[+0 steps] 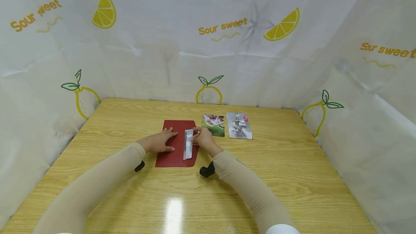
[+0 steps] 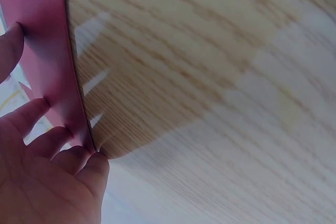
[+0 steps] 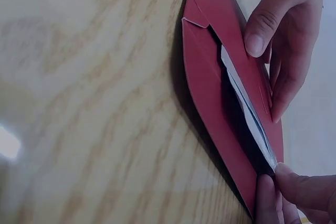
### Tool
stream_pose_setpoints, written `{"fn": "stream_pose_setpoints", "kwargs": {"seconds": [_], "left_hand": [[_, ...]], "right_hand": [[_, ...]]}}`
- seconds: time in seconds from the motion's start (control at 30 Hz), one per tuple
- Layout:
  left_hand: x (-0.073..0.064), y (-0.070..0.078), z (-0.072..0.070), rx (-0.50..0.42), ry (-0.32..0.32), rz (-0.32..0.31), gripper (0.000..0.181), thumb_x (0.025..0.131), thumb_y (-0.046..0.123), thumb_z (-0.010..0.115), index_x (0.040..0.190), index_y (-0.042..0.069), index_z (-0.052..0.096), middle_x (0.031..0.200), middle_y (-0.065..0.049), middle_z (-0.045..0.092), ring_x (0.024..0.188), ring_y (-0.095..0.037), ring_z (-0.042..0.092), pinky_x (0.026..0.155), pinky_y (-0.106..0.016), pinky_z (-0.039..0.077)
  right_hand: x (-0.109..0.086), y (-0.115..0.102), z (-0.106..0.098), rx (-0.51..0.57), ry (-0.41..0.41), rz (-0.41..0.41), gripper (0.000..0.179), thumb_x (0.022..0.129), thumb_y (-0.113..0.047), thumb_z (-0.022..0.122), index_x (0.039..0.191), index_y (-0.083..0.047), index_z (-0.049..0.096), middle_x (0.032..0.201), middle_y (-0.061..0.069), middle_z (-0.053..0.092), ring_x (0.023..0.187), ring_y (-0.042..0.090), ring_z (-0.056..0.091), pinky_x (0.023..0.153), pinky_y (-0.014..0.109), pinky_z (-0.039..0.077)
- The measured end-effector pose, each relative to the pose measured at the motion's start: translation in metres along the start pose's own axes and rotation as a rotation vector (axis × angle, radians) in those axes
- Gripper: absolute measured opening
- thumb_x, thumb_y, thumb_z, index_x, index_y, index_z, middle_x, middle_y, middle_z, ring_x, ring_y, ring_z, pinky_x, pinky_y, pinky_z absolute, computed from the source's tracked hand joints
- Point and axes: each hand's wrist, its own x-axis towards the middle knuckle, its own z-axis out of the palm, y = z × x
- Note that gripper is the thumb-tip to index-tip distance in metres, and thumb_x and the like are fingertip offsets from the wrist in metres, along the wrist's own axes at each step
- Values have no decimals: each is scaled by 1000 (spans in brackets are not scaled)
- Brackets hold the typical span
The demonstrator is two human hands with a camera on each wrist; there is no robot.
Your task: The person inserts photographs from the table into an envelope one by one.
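A red envelope (image 1: 171, 159) lies on the table with its flap side to the right. From its opening shows a strip of a grey-and-white picture card (image 1: 189, 149), most of it hidden inside. My right hand (image 1: 204, 139) pinches the card's edge between thumb and finger; in the right wrist view the card's pale edge (image 3: 247, 106) stands in the gap beside the flap. My left hand (image 1: 158, 142) rests on the envelope's left part with fingers spread, and in the left wrist view its fingertips touch the red paper (image 2: 52, 40).
Beyond my right hand lie a tiger picture card (image 1: 213, 125) and a grey picture card with a pink patch (image 1: 239, 125). Black wrist-camera mounts (image 1: 207, 170) hang below the wrists. A white lemon-print curtain (image 1: 146, 64) surrounds the wooden table (image 1: 276, 161).
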Motion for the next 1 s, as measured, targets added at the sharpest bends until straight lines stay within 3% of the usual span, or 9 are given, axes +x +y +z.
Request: {"fn": "stream_pose_setpoints", "kwargs": {"seconds": [0.5, 1.0], "left_hand": [[0, 1, 0, -18, -1, -2, 74, 94, 35, 63, 154, 9, 27, 161, -20, 10, 148, -40, 6, 118, -55, 18], [-1, 2, -1, -9, 0, -7, 73, 95, 35, 62, 154, 9, 27, 161, -20, 10, 149, -40, 6, 118, -54, 19]], "right_hand": [[2, -2, 6, -43, 14, 1, 54, 88, 4, 66, 139, -6, 53, 79, 7, 65, 68, 13, 65, 61, 27, 57], [4, -6, 11, -86, 34, 26, 50, 87, -2, 70, 135, -8, 57, 77, 7, 69, 64, 11, 61, 54, 23, 51]]}}
